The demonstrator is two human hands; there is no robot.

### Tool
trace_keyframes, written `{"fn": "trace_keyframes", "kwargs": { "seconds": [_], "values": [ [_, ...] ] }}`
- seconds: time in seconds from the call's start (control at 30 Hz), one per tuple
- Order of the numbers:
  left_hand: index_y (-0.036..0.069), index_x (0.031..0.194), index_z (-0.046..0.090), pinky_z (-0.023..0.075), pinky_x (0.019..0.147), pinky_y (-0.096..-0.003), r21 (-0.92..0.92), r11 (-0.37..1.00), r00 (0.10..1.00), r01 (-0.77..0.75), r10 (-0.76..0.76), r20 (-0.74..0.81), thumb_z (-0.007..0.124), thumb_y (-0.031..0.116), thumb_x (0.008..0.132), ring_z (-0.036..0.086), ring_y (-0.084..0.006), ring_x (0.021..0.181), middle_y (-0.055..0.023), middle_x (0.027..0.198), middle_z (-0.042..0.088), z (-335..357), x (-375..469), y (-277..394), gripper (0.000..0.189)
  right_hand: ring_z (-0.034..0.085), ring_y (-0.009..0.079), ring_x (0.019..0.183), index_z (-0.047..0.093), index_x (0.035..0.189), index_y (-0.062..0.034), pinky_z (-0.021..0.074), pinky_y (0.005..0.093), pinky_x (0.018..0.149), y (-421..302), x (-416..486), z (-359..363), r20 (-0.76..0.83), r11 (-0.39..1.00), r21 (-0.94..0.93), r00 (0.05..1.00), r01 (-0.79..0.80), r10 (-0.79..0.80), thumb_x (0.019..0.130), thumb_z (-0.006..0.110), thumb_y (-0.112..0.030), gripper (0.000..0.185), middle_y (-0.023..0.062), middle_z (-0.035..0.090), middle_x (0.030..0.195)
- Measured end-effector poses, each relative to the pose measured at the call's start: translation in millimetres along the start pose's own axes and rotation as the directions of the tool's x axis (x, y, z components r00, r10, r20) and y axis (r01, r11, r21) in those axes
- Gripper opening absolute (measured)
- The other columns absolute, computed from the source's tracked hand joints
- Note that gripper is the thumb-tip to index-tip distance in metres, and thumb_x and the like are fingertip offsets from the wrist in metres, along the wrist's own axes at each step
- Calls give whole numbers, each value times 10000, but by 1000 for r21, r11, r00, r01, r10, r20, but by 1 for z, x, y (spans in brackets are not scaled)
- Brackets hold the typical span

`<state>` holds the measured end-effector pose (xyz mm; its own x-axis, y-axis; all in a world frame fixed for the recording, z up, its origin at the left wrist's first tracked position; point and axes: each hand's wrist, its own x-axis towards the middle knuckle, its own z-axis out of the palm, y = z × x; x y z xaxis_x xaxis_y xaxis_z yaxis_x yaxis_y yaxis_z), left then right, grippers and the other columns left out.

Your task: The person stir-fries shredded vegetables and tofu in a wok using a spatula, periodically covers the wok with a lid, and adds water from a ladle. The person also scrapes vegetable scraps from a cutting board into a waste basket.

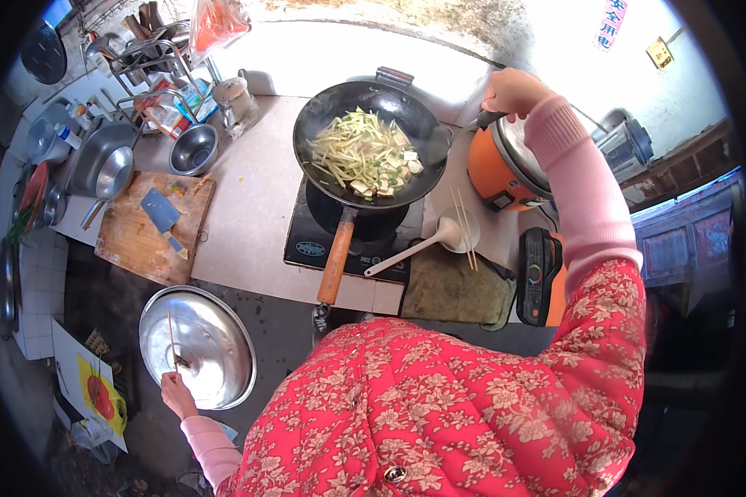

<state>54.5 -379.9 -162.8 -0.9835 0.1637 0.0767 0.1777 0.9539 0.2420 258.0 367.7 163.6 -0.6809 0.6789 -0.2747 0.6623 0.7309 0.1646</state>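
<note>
Low on the left, my left hand (179, 397) grips a thin wooden stick (171, 335) that crosses the middle of a round metal lid (217, 329). The lid is held out beside the counter, above the dark floor. My right hand (515, 93) is raised over the rice cooker, closed on the black handle (488, 118) of a utensil. Its blurred head seems to be at the right rim of the black wok (373, 93). Inside the wok lie pale vegetable strips (354, 140) and tofu-like pieces (385, 180). The wok's wooden handle (336, 264) points towards me.
Under the wok is an induction cooktop (304, 242). To its right, a ladle (447, 235) and chopsticks (463, 227) rest across a small bowl (472, 217) near a folded cloth (454, 289). An orange rice cooker (494, 168) stands behind. Leftward, a cleaver (160, 210) lies on a cutting board (124, 242).
</note>
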Motion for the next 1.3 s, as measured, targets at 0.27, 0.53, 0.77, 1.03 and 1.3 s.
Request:
{"fn": "trace_keyframes", "kwargs": {
  "seconds": [0.27,0.53,0.77,1.03,1.3],
  "values": [
    [16,864,562,460,691,-449,-10,1000,1000,23,-23,-1,613,120,875,606,-344,776,-133,836,619,4,-6,-3,116,513,139,454,719,840,-41,409,300,433,-12,26,38,154,900,432,988,-50,-19,874,572,-228,241,60,634,607],
    [16,866,563,463,688,-452,-29,999,1000,12,-12,10,609,113,875,608,-346,776,-133,842,621,-1,-3,-1,108,516,131,466,731,856,-47,417,279,437,11,15,12,321,967,254,944,-11,-73,842,634,-311,281,56,659,646],
    [18,866,565,464,691,-454,-16,1000,1000,-1,1,-4,606,120,877,608,-353,779,-139,846,625,-2,-1,6,111,529,128,482,724,1053,-91,429,270,447,-11,19,69,245,845,532,948,43,-203,821,661,-321,333,77,658,680],
    [12,866,570,461,696,-450,-15,1000,1000,11,-11,-9,606,120,876,607,-351,787,-144,841,628,1,0,1,114,678,227,725,750,999,-109,539,350,642,19,3,55,-45,952,236,981,196,-191,758,709,-254,285,95,718,827],
    [13,856,566,458,686,-449,-30,1000,1000,-8,8,-3,611,114,871,605,-345,770,-137,827,622,0,2,2,111,631,280,902,693,1097,-167,494,409,755,-8,-14,75,-365,953,-173,882,250,-297,708,721,-168,390,69,634,943]
  ]
}}
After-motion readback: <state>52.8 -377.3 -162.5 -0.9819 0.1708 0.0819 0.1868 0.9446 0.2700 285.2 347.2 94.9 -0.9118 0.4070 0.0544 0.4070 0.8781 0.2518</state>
